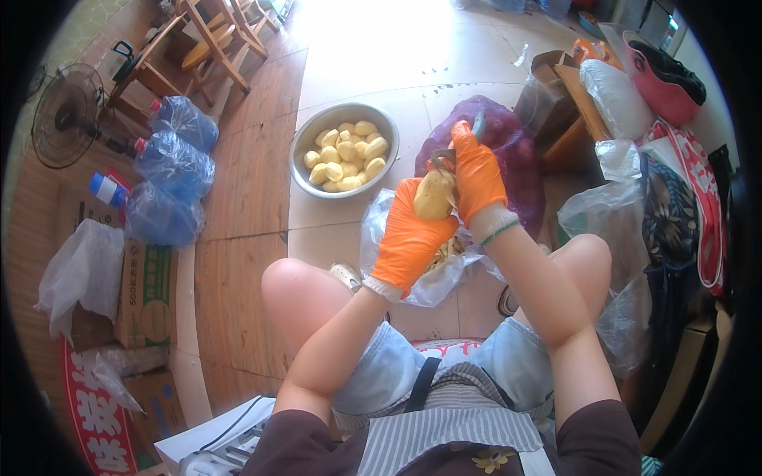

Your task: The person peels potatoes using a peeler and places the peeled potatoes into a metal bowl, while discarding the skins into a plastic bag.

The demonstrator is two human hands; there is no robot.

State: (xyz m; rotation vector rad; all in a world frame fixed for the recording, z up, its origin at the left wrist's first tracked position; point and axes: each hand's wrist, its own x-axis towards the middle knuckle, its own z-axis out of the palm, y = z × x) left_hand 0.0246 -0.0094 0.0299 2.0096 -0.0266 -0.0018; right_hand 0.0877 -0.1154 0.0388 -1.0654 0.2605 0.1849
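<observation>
An orange rubber glove covers my left hand (411,241), which grips a potato (433,195) with part of its skin off. My right hand (478,172), gloved the same way, holds a peeler (478,126) with a grey-green handle; its head is against the upper end of the potato. Beneath my hands lies a clear plastic bag (437,291) with strips of peel (443,254) in it. A metal basin (296,160) to the left holds many peeled potatoes (347,152). Behind my right hand stands a purple mesh sack (524,160), its contents blurred by the netting.
Large blue water bottles (172,166), a standing fan (68,116) and cardboard boxes (146,291) line the left side. Wooden chairs (214,50) stand at the far left. On the right are a wooden stool or chair (574,98), a pink cap (664,83) and hanging plastic bags (613,223).
</observation>
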